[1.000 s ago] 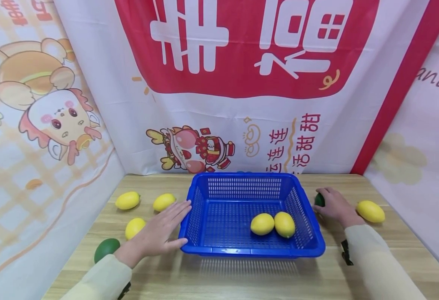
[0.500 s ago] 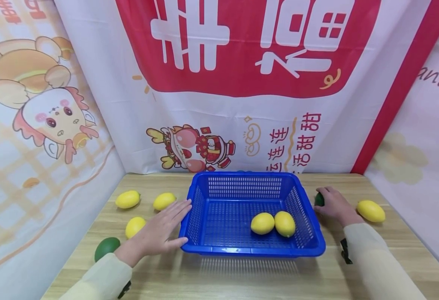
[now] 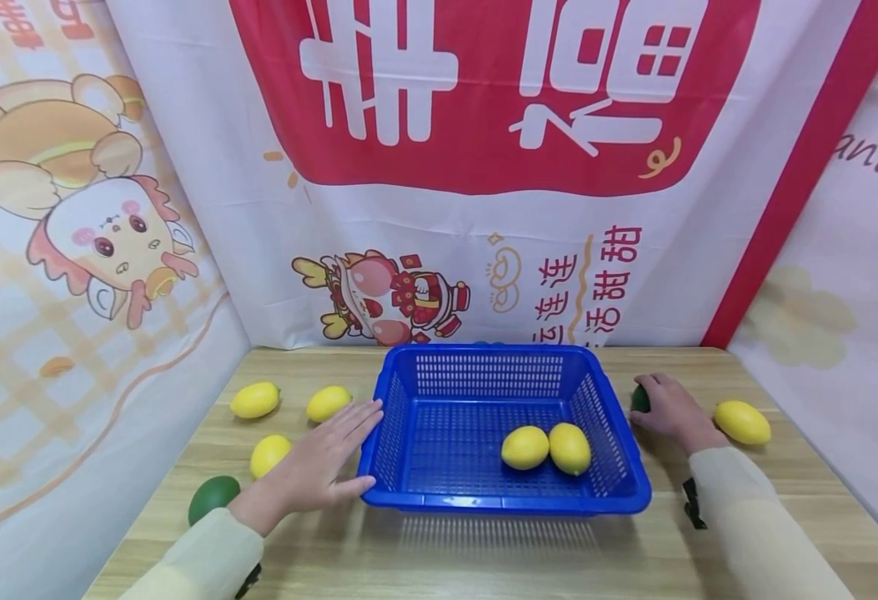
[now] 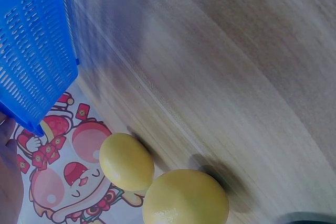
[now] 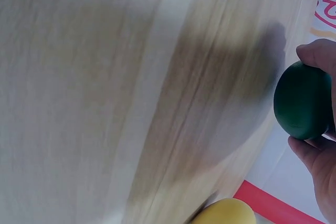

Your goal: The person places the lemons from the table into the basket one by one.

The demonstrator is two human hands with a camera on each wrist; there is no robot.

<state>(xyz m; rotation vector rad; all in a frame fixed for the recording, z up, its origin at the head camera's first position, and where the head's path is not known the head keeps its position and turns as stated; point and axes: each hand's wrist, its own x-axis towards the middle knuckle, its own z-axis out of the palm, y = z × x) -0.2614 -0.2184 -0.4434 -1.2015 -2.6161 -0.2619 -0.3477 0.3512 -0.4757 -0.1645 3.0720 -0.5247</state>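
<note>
My left hand point(image 3: 322, 467) rests its straight fingers on the left rim of a blue plastic basket point(image 3: 476, 503). In the left wrist view only a strip of that hand shows at the basket's edge. Inside the basket, two yellow lemons lie side by side, the left lemon point(image 3: 524, 448) against the right lemon point(image 3: 569, 448). To the right of the basket, my right hand point(image 3: 669, 412) grips a dark green, egg-shaped fruit point(image 5: 302, 100) between thumb and fingers. In the head view the hand covers most of that fruit.
Left of the basket lie three lemons, one of them point(image 3: 255, 401) farthest left, and a dark green fruit point(image 3: 213, 498) by the left sleeve. Another lemon point(image 3: 742, 422) sits beyond the right wrist. Printed cloth point(image 3: 484, 217) hangs behind the wooden table point(image 3: 499, 567).
</note>
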